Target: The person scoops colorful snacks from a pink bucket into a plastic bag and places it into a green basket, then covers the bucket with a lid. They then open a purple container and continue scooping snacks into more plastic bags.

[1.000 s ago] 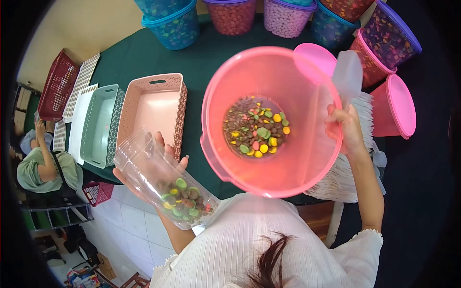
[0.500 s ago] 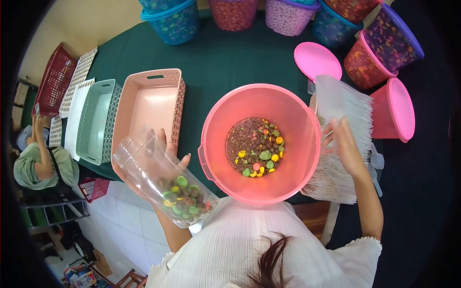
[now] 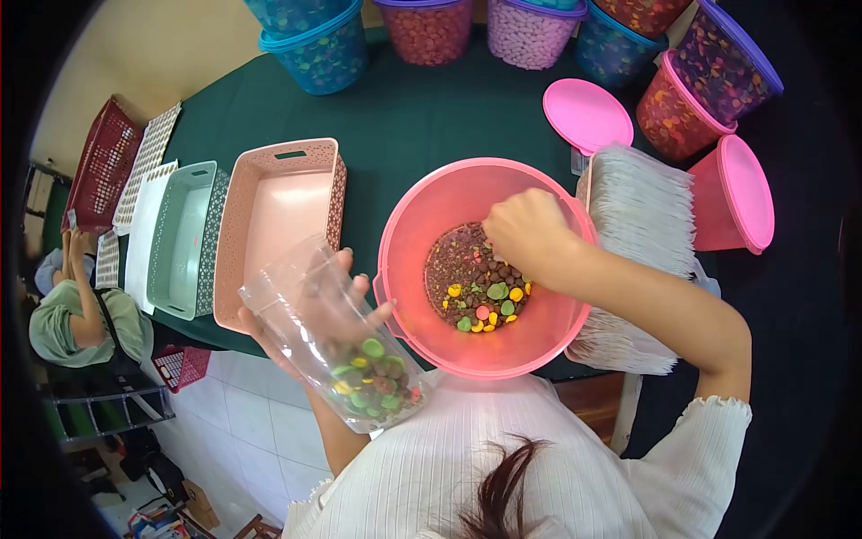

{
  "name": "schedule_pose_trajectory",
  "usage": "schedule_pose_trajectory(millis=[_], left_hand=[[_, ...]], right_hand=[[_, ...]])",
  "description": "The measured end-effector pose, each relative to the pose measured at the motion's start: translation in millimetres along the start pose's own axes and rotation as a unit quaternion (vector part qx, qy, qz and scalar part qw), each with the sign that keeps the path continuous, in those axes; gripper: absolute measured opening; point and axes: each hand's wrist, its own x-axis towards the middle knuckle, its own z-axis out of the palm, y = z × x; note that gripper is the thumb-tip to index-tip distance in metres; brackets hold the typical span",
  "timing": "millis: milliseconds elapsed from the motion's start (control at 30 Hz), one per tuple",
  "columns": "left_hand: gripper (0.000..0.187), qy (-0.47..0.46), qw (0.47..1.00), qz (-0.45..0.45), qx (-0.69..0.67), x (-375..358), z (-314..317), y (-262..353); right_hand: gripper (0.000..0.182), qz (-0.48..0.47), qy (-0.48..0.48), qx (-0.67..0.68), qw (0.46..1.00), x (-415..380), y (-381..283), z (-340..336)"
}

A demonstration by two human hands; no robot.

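My left hand [image 3: 269, 346] is closed around a clear plastic pouch [image 3: 337, 346], tilted, with green, brown, yellow and red candies in its lower end. Inside the pink bucket [image 3: 404, 242], my right hand [image 3: 530, 229] is curled above the candy mix [image 3: 462, 269]. Its fingertips are hidden behind the hand, so what they hold does not show. The mix is brown bits with round green, yellow and pink pieces. Just right of the bucket lies a thick stack of clear plastic bags [image 3: 642, 216].
A peach basket [image 3: 278, 216] and a mint basket [image 3: 184, 242] stand at left. Candy-filled tubs, including a blue one [image 3: 319, 58], line the back edge. A pink lid [image 3: 588, 117] and a pink lidded tub [image 3: 732, 198] are at right. Another person [image 3: 85, 310] is at far left.
My right hand has moved left from over the bag stack into the bucket, its fingers now curled. My left hand still holds the pouch, shifted slightly right and turned more upright.
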Motion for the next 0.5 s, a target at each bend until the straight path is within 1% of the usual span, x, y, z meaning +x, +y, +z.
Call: schedule_pose_trajectory(millis=[33, 67, 133, 167, 233, 267, 333, 367, 433, 467, 500], left_hand=[[0.092, 0.000, 1.000, 0.002, 0.000, -1.2, 0.8, -2.1], [0.092, 0.010, 1.000, 0.002, 0.002, -2.8, 1.2, -3.7], [0.092, 0.036, 0.999, 0.009, 0.001, -4.8, 0.6, -6.9], [0.092, 0.038, 0.999, 0.012, -0.001, -5.7, -0.8, -6.2], [0.092, 0.047, 0.999, 0.025, 0.004, -7.2, -4.7, -5.6], [0.092, 0.050, 0.998, 0.030, 0.003, -7.2, -5.1, -5.3], [0.092, 0.045, 0.998, 0.032, -0.004, -5.9, -4.4, -4.5], [0.092, 0.048, 0.998, 0.034, -0.003, -6.1, -4.5, -4.9], [0.092, 0.043, 0.999, 0.029, -0.005, -3.9, -4.9, -5.9], [0.092, 0.044, 0.999, 0.026, -0.006, -2.4, -6.4, -6.1], [0.091, 0.039, 0.999, 0.020, -0.004, -1.4, -8.7, -6.2]], right_hand=[[0.006, -0.005, -0.023, -0.039, 0.999, 10.6, -3.4, 4.3], [0.006, -0.008, -0.023, -0.040, 0.999, 18.1, -8.6, 6.8], [0.006, 0.014, -0.154, -0.103, 0.983, 30.2, -17.5, 13.3], [0.006, 0.011, -0.155, -0.105, 0.982, 33.3, -21.9, 18.2], [0.005, 0.026, -0.234, -0.158, 0.959, 35.0, -30.4, 22.5], [0.005, 0.020, -0.235, -0.161, 0.958, 35.2, -31.4, 21.9], [0.011, -0.036, -0.279, -0.248, 0.927, 34.2, -32.5, 19.8], [0.011, -0.040, -0.279, -0.247, 0.927, 34.3, -34.3, 21.1], [0.021, -0.078, -0.342, -0.221, 0.910, 32.8, -36.3, 23.6], [0.021, -0.077, -0.344, -0.219, 0.910, 31.9, -35.7, 24.6], [0.025, -0.086, -0.331, -0.142, 0.929, 30.9, -35.4, 25.6]])
